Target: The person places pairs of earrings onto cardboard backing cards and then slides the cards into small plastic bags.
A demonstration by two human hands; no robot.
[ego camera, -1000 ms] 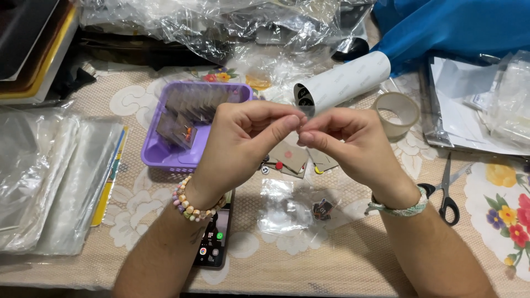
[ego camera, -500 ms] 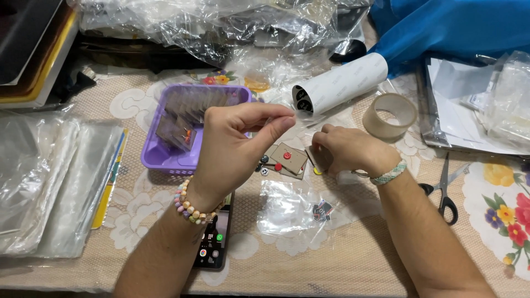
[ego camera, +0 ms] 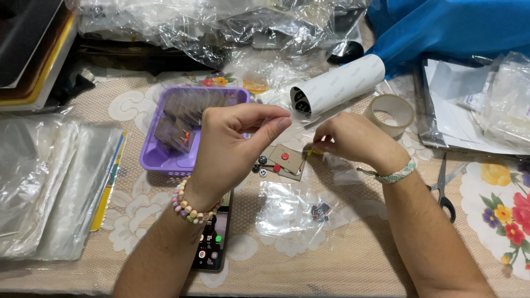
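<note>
My left hand (ego camera: 234,140) hovers over the table with thumb and forefinger pinched, holding something too small to see. My right hand (ego camera: 350,138) rests low on the table, its fingers pinching a small yellow piece (ego camera: 313,150) beside a brown card (ego camera: 284,161) that carries red and black studs. A few loose dark studs (ego camera: 260,165) lie by the card. In front of it lies a small clear bag (ego camera: 290,212) with a dark item inside. A purple basket (ego camera: 165,160) holding several carded pieces stands behind my left hand.
A white roll (ego camera: 337,85) and a tape ring (ego camera: 389,113) lie behind my right hand. Scissors (ego camera: 444,187) lie at the right. A phone (ego camera: 212,243) sits under my left wrist. Stacked clear bags (ego camera: 49,182) fill the left, crumpled plastic (ego camera: 221,27) the back.
My hands were together above the card; they have parted. My right hand dropped to the table by the card, while my left stayed raised and pinched.
</note>
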